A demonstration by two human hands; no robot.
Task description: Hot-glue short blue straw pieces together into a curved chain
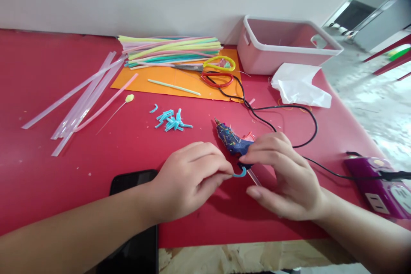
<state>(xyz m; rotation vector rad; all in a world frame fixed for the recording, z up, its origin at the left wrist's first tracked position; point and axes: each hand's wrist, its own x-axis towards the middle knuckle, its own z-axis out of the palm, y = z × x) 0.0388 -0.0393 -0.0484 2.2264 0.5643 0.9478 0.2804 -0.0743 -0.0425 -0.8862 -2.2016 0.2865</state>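
Note:
My left hand (195,180) pinches a short blue pipe cleaner piece (239,174) between thumb and fingertips; its free end curls upward. My right hand (285,175) is just to the right, thumb spread from the fingers, with nothing visible between them. Its fingertips overlap a dark blue glue gun (233,140) lying on the red table, nozzle pointing away to the left. A clear glue stick (253,177) sticks out of the gun's back. Beyond my left hand lies a small heap of cut blue pipe cleaner pieces (173,120). Part of the gun is hidden by my right hand.
Pipe cleaners (173,49) and scissors (195,68) lie on orange card (135,83). Clear glue sticks (86,98) lie left. A pink basket (282,53) and white paper (298,87) stand back right. A phone (135,244) lies under my left forearm; a purple power strip (375,184) sits right.

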